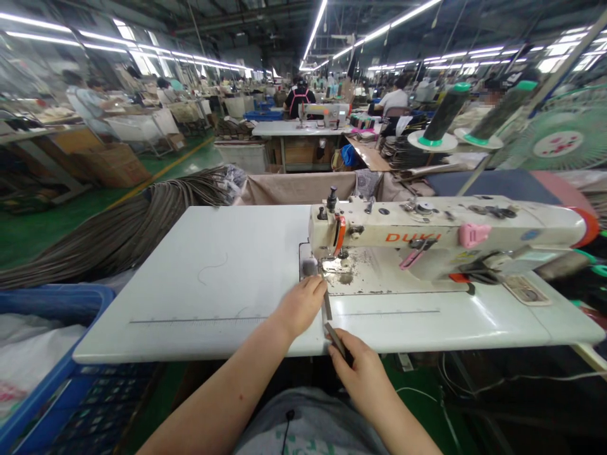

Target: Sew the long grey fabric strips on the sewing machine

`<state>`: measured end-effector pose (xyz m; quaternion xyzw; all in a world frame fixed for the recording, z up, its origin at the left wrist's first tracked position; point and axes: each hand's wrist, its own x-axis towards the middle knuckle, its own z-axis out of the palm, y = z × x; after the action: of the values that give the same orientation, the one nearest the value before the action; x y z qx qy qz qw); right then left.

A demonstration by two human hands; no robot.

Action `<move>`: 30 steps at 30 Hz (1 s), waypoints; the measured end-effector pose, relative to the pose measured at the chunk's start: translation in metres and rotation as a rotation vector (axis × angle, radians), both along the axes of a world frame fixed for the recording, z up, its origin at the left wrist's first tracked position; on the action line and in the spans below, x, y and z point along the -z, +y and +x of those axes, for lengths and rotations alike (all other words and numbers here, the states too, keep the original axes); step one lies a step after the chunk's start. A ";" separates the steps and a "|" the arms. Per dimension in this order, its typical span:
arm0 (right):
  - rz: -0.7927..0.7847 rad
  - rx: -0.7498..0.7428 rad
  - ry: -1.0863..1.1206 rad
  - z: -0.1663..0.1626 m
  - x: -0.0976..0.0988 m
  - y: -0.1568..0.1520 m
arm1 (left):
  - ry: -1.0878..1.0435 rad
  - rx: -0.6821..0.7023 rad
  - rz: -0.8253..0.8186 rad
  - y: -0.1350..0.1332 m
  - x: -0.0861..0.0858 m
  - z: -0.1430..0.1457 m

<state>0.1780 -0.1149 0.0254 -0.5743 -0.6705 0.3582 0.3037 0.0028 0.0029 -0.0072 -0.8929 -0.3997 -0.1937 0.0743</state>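
A white sewing machine [441, 243] stands on the white table, its needle area just ahead of my hands. My left hand [301, 306] rests beside the needle plate with fingers together, pressing on a narrow grey-brown strip [327, 306] that runs back towards the presser foot. At the table's front edge, my right hand [358, 360] pinches another narrow grey-brown strip [336, 338] between thumb and fingers. Its tip lies close to the end of the first strip; whether the two join I cannot tell. The needle itself is hidden.
Long bundled grey-brown strips [118, 230] lie left of the table [180, 272]. A blue crate [90, 297] with white bags stands at the near left. Dark thread cones [446, 117] and a green fan [559, 142] are at the right. People work at machines farther back.
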 end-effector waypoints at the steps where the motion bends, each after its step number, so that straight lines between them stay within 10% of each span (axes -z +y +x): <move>1: -0.003 -0.014 -0.021 0.001 -0.001 -0.001 | 0.004 -0.001 0.004 0.000 0.000 0.000; 15: 0.146 0.083 -0.270 0.022 0.004 -0.020 | -0.013 -0.020 -0.005 0.001 0.000 0.002; 30: -0.274 -0.079 0.408 0.019 -0.005 -0.022 | -0.029 -0.007 0.011 -0.001 -0.001 0.000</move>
<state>0.1967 -0.1366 0.0308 -0.4995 -0.5623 0.5658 0.3378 0.0023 0.0016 -0.0065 -0.8882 -0.4027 -0.2085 0.0743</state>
